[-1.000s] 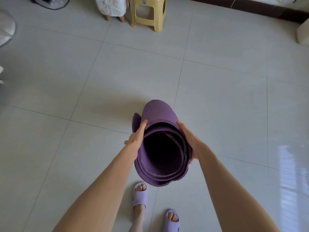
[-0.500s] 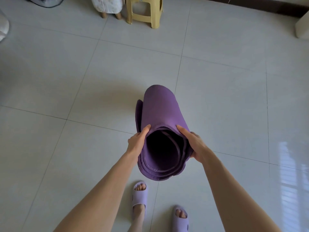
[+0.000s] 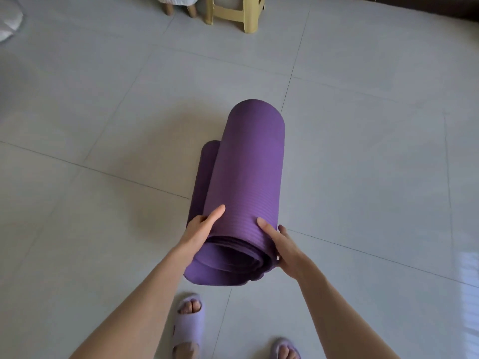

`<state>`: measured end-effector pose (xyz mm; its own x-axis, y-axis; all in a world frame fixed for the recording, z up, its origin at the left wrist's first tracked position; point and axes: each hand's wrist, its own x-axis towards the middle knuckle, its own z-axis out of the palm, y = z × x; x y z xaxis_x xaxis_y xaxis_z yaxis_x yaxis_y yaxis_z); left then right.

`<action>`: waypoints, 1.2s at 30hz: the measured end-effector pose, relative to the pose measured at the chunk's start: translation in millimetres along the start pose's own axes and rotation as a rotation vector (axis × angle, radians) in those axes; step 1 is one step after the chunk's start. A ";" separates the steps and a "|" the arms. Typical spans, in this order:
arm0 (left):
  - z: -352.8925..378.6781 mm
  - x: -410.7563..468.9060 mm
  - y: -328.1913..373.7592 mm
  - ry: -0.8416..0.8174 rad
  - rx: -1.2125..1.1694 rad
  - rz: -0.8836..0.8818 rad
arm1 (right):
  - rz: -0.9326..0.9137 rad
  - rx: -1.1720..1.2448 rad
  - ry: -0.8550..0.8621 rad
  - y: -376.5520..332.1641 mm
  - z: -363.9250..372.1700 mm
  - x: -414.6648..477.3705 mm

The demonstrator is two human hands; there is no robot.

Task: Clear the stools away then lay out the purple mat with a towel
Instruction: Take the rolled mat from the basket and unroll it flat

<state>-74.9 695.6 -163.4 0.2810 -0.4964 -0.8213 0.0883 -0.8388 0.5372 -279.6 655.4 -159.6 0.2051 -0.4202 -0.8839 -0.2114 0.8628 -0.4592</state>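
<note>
Tiled floor (image 3: pixel 363 164); ribbed purple mat (image 3: pixel 248 177) rolled.

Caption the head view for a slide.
Both hands, left hand and right hand, hold the rolled purple mat above the tiled floor.

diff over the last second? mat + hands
The mat tipped forward and down, far end toward the floor; its side now shows more than its open end. Left hand and right hand kept their grip on the near end. Still rolled; stools unmoved.
</note>
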 end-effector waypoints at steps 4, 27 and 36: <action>18.2 39.0 -32.5 0.077 0.162 0.060 | 0.049 -0.161 0.045 29.7 -15.6 37.5; 27.0 192.5 -94.1 0.183 0.046 0.363 | -0.449 -0.028 0.252 82.0 -92.3 192.7; -1.3 125.5 -61.7 0.611 0.386 0.577 | -0.567 -0.344 0.566 51.0 -70.9 131.1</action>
<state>-43.9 685.4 -299.4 0.6472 -0.7487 -0.1436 -0.5163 -0.5690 0.6401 -331.2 624.3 -305.2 -0.1197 -0.9161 -0.3826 -0.5170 0.3865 -0.7637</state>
